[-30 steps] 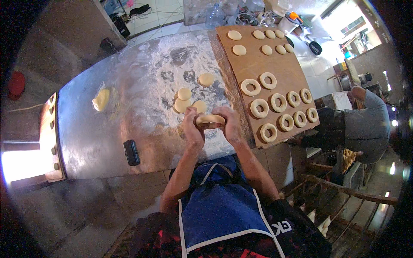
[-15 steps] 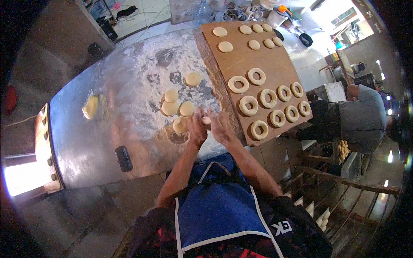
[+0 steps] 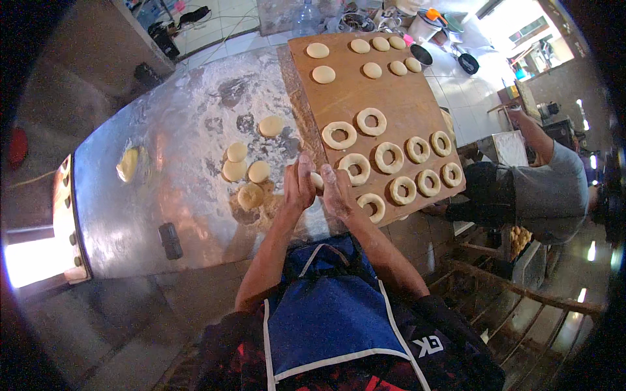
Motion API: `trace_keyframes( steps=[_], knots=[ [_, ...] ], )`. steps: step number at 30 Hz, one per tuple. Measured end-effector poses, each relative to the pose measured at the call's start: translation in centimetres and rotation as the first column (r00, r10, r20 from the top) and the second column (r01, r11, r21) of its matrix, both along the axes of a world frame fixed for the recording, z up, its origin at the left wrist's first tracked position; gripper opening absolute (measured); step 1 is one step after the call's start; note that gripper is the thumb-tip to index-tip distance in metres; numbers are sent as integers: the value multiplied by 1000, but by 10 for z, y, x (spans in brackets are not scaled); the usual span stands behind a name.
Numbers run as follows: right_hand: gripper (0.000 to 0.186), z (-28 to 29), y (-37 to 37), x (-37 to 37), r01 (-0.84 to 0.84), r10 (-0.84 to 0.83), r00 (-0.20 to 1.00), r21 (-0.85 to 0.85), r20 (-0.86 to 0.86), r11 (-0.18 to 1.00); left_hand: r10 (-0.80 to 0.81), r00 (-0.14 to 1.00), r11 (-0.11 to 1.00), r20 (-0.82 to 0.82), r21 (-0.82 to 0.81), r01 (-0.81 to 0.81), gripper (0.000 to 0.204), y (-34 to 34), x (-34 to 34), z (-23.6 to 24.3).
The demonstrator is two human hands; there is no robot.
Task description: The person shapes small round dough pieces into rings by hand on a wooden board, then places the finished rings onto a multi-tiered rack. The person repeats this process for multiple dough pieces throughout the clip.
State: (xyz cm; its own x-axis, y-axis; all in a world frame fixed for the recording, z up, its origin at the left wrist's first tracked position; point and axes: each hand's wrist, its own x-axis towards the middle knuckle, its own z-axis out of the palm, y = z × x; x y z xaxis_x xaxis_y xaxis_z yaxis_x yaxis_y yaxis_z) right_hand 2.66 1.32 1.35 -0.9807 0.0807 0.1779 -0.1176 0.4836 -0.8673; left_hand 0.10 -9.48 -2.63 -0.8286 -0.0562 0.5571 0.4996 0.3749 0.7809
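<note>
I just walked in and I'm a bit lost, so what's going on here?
A person in a blue apron with white trim holds a pale piece of dough, partly hidden by fingers, between left hand and right hand. On the flour-dusted metal table, flat round pale dough pieces lie to the left. On the brown wooden board to the right, pale dough rings fill the nearer part and rounded pale dough lumps sit at the far end.
</note>
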Motion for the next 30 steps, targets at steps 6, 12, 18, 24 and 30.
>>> trace_keyframes(
  steps=[6,12,18,24,30],
  knots=[
    [63,25,57,-11,-3,9,997,-77,73,997,-174,947,968,271,225,113,50,48,-11,12],
    [58,34,119,-25,-102,114,980,83,-160,991,-249,881,952,403,269,146,49,102,-31,26],
    [58,34,171,-31,57,-55,998,-128,18,990,-342,843,867,414,485,114,41,173,-54,33],
    [55,56,222,-52,179,-39,969,-587,244,789,-567,744,680,353,711,181,43,216,-77,47],
    [33,51,275,-100,143,-95,978,-266,183,953,-144,708,989,691,115,89,35,251,-152,49]
  ],
)
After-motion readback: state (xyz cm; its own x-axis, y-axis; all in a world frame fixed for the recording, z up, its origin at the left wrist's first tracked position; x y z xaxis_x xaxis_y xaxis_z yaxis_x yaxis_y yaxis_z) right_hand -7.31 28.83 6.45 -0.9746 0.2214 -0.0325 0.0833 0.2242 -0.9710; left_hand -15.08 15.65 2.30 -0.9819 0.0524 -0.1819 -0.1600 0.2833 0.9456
